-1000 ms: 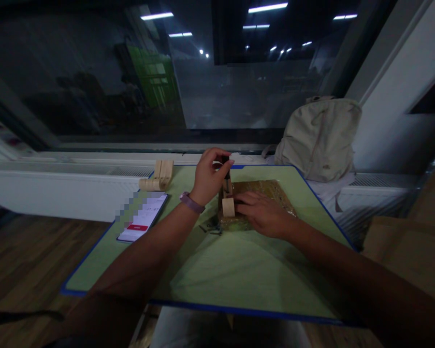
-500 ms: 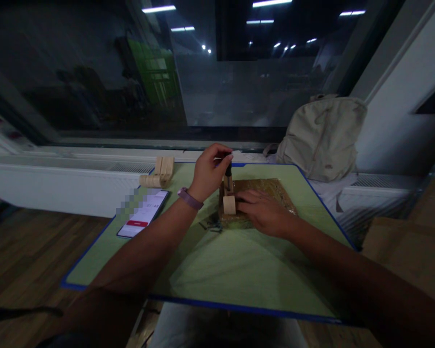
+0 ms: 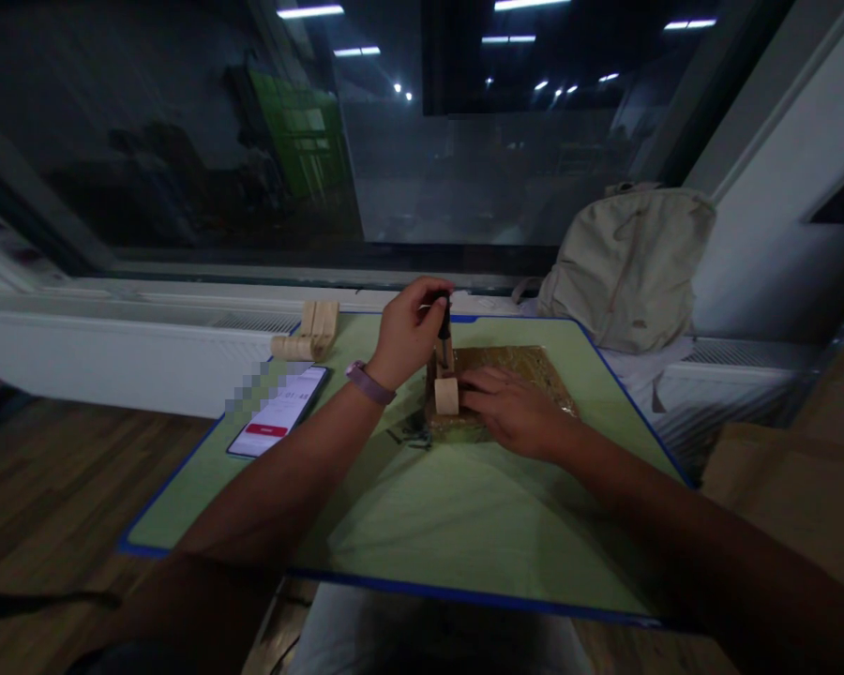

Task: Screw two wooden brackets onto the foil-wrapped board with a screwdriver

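My left hand [image 3: 412,330] pinches the black handle of a screwdriver [image 3: 444,321] from above. The screwdriver stands nearly upright, its shaft pointing down at a light wooden piece [image 3: 447,397] with a rounded front end. Where the tip meets the wood is too small to make out. My right hand [image 3: 512,411] lies low on the right, its fingertips closed against the side of the wooden piece and steadying it. Under both is a flat brown slab wrapped in shiny tape [image 3: 538,370]. Several small dark screws [image 3: 416,437] lie by its near left corner.
A light green table [image 3: 464,534] with a blue edge carries everything. At its far left stand similar wooden pieces [image 3: 309,333], with a phone [image 3: 278,412] in front of them. Behind right, a beige backpack [image 3: 625,267] leans by the window; a cardboard box [image 3: 780,487] is at right.
The view has shifted very slightly. Both hands keep their places, my left fingers still on the screwdriver handle with only a slight change in their pose.
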Available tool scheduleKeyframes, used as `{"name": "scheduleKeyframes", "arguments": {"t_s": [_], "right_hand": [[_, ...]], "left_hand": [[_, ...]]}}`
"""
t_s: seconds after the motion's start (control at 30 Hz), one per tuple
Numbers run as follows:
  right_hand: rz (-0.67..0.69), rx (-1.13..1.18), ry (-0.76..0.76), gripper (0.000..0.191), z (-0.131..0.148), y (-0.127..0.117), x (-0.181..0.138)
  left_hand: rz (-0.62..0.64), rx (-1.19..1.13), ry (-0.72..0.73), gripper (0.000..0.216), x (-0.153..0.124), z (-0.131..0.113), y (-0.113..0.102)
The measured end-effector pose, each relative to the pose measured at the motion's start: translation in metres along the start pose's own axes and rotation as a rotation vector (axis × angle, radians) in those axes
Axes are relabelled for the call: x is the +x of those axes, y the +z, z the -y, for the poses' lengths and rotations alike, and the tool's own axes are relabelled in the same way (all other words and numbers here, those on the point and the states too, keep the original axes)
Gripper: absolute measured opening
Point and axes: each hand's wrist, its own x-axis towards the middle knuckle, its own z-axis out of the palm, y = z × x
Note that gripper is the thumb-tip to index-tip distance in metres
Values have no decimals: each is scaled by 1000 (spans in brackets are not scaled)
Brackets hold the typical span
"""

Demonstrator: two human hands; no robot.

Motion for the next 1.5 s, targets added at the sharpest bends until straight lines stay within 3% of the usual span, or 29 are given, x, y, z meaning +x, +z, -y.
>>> {"name": "scheduleKeyframes", "arguments": {"t_s": [0.3,0.53,0.63,0.87,1.13,1.27,1.5], "right_hand": [[-11,29,16,36,0,1,0],[20,-1,11,36,1,-2,1],[29,-13,17,36,2,-3,1],[1,8,10,36,1,-1,-1],[3,7,18,39,3,-3,0],[-2,-6,13,40,2,-2,-1],[-3,8,25,41,2,-2,0]], "left_hand": [[-53,112,70,9,-1,0,0],[44,38,9,18,1,-2,-1],[17,82,35,6,1,-5,-3],[48,87,20,17,2,-5,-5],[21,131,26,9,4,-5,-7],[61,101,-3,20,3,-7,-7],[39,113,40,9,2,-10,-5]]}}
